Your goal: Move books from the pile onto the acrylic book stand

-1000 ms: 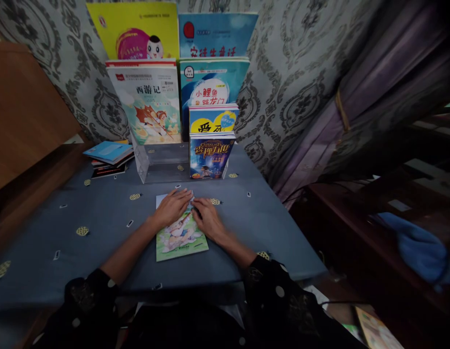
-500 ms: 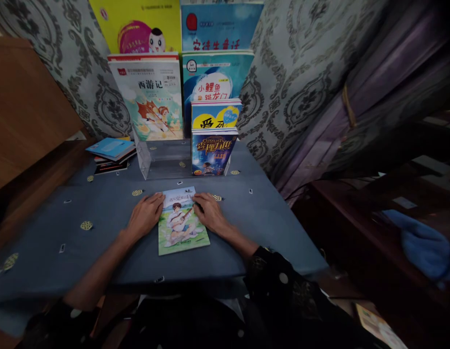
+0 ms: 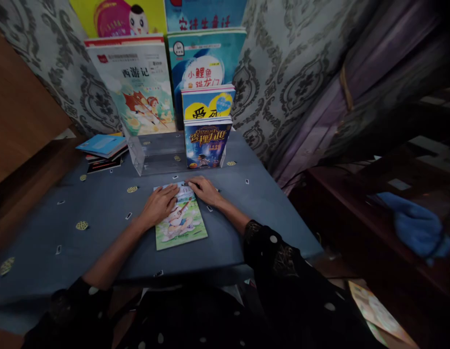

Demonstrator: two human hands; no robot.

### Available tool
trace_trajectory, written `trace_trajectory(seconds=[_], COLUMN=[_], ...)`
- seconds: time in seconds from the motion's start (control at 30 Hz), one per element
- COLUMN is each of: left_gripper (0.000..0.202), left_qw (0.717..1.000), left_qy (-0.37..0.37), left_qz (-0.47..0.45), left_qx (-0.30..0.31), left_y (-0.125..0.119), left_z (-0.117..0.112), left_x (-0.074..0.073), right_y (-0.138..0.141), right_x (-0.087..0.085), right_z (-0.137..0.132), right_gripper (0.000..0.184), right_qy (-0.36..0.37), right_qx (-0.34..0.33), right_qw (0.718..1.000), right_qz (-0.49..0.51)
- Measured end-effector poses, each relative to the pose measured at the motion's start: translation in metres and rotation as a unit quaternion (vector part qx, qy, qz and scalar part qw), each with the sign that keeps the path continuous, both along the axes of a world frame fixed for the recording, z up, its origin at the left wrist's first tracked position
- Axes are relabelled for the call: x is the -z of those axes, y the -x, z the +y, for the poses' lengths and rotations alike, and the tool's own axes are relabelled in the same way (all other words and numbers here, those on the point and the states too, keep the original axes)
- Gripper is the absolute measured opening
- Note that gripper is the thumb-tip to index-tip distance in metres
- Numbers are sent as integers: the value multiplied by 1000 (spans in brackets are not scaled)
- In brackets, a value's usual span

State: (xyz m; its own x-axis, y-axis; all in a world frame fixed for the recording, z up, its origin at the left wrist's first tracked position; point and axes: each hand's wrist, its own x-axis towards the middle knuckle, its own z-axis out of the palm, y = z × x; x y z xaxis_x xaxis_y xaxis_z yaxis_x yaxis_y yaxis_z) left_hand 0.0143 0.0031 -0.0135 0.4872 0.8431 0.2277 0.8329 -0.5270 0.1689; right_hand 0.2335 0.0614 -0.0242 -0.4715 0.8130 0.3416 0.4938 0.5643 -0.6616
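Note:
A green and pale blue book (image 3: 184,227) lies flat on the table, its cover showing a seated figure with a guitar-like instrument. My left hand (image 3: 160,205) rests flat on the upper left of the cover, fingers stretched over the figure's head and part of the title. At the upper right corner, my right hand (image 3: 205,190) touches the book's edge with its fingers extended. Neither hand lifts the book. Just behind it stands a clear acrylic rack (image 3: 161,168) holding several upright books, among them a dark blue one (image 3: 205,148) at the front right.
A small stack of books (image 3: 103,147) lies left of the rack on the blue tablecloth (image 3: 112,232). A wooden panel (image 3: 23,111) borders the left side. Right of the table are a purple curtain (image 3: 315,116) and a blue cloth (image 3: 416,223).
My left hand has moved from the book's left edge onto its cover. My right hand has slid up to the upper right corner. The camera view has shifted slightly.

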Motion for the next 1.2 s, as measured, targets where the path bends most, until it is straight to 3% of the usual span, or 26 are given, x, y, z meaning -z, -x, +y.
trace_trajectory(seconds=[0.17, 0.37, 0.7, 0.83, 0.97, 1.2], left_gripper=[46, 45, 48, 54, 49, 46], left_qw=[998, 995, 974, 972, 968, 963], left_qy=[17, 27, 80, 67, 47, 4], left_qz=[11, 0, 5, 39, 51, 41], left_qx=[56, 98, 210, 221, 242, 265], left_y=[-30, -35, -44, -43, -42, -43], left_z=[9, 2, -61, -76, -72, -46], left_x=[0, -3, -11, -9, -6, -3], right_y=[-3, -3, -4, -4, -5, -7], right_x=[-3, -3, -3, -3, -2, 8], right_z=[2, 2, -1, -3, -3, 5], right_gripper=[34, 34, 32, 31, 31, 30], right_qy=[19, 10, 6, 0, -11, -43], right_qx=[-8, -13, -11, -15, -11, 7], right_qw=[1000, 1000, 1000, 1000, 1000, 999], right_qz=[-1, -10, -7, 4, 8, 5])
